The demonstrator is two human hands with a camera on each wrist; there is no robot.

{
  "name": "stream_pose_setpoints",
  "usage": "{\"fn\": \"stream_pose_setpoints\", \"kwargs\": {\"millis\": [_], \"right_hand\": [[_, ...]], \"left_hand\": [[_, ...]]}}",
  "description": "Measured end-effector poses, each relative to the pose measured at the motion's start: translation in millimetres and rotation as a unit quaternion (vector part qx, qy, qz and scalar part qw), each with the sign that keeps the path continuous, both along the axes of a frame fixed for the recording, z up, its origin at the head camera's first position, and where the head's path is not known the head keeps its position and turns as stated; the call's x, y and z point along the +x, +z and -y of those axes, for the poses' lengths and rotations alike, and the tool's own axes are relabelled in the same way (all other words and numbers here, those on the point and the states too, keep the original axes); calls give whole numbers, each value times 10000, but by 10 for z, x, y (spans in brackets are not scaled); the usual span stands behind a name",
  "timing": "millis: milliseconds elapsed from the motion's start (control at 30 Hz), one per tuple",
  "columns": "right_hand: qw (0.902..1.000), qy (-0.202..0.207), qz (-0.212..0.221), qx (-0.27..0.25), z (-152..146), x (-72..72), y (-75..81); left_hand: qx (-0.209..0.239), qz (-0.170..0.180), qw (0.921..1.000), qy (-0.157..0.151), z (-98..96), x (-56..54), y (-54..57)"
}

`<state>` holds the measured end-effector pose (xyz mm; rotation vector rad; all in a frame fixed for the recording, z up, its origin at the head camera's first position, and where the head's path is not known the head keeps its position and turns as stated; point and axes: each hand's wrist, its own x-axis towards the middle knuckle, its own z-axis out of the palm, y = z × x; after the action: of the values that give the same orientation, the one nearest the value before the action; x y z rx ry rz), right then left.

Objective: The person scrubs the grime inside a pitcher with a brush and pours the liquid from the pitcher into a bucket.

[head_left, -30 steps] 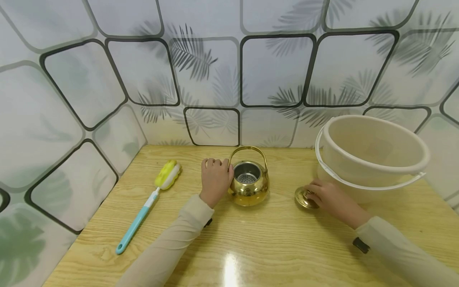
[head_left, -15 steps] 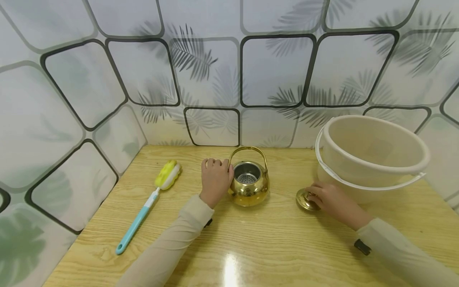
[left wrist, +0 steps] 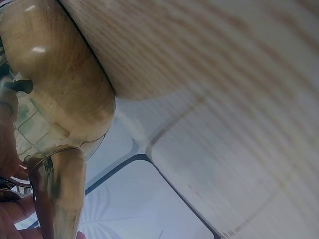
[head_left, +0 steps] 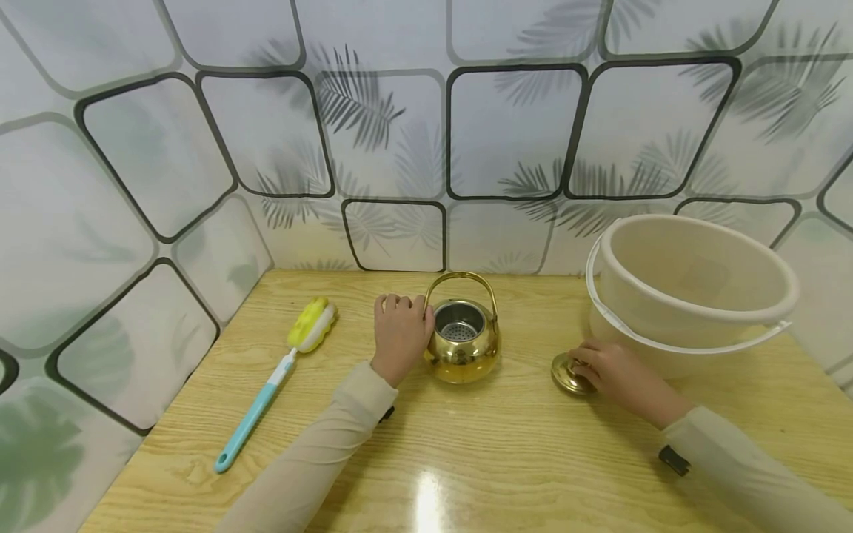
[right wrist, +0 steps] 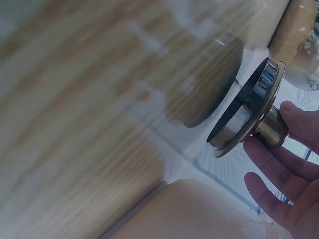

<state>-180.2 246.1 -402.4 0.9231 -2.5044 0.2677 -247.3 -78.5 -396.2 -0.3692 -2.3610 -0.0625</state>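
A shiny gold teapot (head_left: 464, 359) with an arched handle (head_left: 460, 275) stands uncovered on the table, a perforated metal strainer (head_left: 459, 331) inside its mouth. My left hand (head_left: 403, 329) is at the pot's left side, gripping it there. In the left wrist view, fingertips (left wrist: 20, 211) show around the gold spout (left wrist: 59, 194). To the right, my right hand (head_left: 616, 370) pinches the knob (right wrist: 271, 130) of the gold lid (head_left: 570, 373) between thumb and fingers. In the right wrist view the lid hangs just off the tabletop, its reflection apart from it.
A large cream bucket (head_left: 620, 270) with a white bail handle stands at the right, close behind my right hand. On the left lies a sponge bottle brush (head_left: 248, 422) with a blue handle and yellow-white head. A patterned wall (head_left: 393, 133) borders the wooden table (head_left: 506, 459).
The right hand and the lid have shifted very slightly to the right and toward me. The left hand and the teapot stay where they were.
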Motion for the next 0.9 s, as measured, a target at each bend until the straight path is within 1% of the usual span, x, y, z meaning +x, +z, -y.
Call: {"fn": "stream_pose_setpoints", "kwargs": {"millis": [200,467,633,900], "right_hand": [[9999,-36,93,49,-2,2,0],[9998,-38,167,68,-5,1,-8],[9997,-70,218,65,-15,-1,-22],[9981,-245,547,115,-20,14,-5]], "left_hand": [[-7,-71,10000,-3,3,5,1],[-6,-21,10000,36,2,12,6],[13,-63,10000,23,-2,5,-2],[-6,-61,10000,33,-1,9,5]]}}
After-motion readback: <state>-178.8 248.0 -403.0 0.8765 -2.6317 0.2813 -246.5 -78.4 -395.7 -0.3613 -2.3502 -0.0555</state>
